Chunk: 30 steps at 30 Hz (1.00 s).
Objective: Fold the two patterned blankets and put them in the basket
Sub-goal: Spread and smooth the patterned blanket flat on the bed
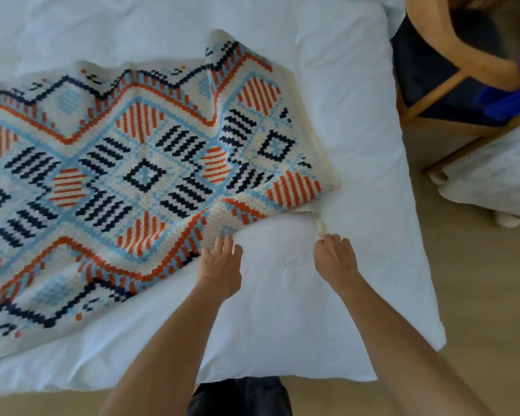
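Cream knitted blanket with orange, navy and pale-blue diamond pattern [126,181]: spread on white-sheeted bed [357,130], long axis from 9 o'clock toward 3 o'clock, its short end at 3 o'clock, that end's far corner turned up. Left hand [221,265]: fingers spread, tips touching blanket's near edge at 6 o'clock. Right hand [335,256]: fingers curled, pinching cream corner tassel [321,228]. Wooden chair [451,82] at 2 o'clock beside bed.

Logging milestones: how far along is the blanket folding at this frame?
Early. Done: nothing visibly finished; one patterned blanket lies spread on the white bed, only its far corner flipped. In hand: the right hand pinches the blanket's near corner, the left hand touches its edge with fingers straight. Left: folding it; a second blanket and the basket are not in view.
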Each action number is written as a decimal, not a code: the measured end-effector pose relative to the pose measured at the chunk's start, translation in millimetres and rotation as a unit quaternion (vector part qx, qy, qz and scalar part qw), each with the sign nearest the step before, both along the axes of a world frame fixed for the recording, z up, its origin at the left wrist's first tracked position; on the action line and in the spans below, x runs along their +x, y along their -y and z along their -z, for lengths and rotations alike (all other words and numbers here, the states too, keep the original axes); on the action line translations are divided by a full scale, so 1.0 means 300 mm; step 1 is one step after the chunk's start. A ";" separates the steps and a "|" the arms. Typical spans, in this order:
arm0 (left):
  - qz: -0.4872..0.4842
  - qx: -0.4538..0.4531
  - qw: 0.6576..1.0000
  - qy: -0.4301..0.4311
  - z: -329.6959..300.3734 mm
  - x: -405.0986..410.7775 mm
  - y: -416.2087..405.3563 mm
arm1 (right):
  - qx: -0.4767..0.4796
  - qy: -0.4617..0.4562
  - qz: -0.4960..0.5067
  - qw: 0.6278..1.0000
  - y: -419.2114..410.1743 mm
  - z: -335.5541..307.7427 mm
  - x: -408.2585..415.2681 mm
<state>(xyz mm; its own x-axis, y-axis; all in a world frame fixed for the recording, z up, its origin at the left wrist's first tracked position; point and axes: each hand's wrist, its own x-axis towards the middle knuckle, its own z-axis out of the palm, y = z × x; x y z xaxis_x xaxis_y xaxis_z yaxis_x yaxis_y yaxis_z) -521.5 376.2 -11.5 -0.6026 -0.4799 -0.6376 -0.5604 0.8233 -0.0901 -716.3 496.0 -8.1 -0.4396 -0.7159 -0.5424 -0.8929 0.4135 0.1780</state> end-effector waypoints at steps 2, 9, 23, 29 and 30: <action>0.011 -0.001 1.000 -0.002 -0.024 0.022 -0.021 | 0.015 -0.015 0.015 1.000 -0.083 -0.030 0.010; 0.041 0.015 0.999 0.005 -0.082 0.109 -0.107 | 0.084 -0.071 0.078 0.991 -0.399 -0.106 0.064; 0.066 0.020 0.998 -0.002 -0.036 0.188 -0.181 | 0.096 -0.073 0.057 0.991 -0.365 -0.062 0.194; 0.046 0.030 0.998 -0.012 0.011 0.164 -0.138 | -0.017 -0.033 -0.003 0.999 -0.159 0.022 0.267; 0.042 0.032 0.999 -0.014 0.021 0.159 -0.129 | -0.038 -0.031 -0.012 0.999 -0.126 0.039 0.283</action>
<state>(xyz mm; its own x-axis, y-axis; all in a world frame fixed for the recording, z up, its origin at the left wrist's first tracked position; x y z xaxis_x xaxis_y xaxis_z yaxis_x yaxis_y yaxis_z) -473.7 414.9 -17.8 -0.6563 -0.3869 -0.6478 -0.4914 0.8706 -0.0222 -631.5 533.7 -19.8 -0.4535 -0.7643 -0.4585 -0.8907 0.4067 0.2031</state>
